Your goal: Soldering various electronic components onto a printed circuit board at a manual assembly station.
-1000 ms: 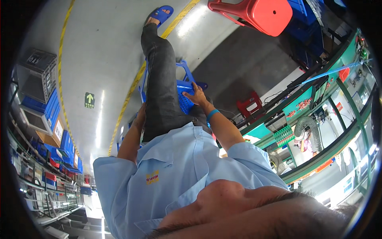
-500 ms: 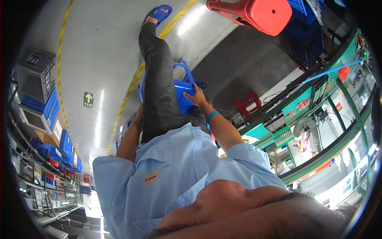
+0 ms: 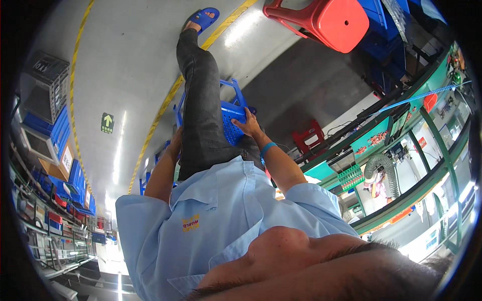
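Head view: right hand (image 3: 247,125) grips blue stool (image 3: 232,120).

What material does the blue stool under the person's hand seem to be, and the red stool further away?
The blue stool looks like moulded plastic with a dull sheen: one even colour, a perforated seat. The right hand rests on its seat edge. The red stool also appears to be plastic, smoother and glossier, with a round hole in its seat.
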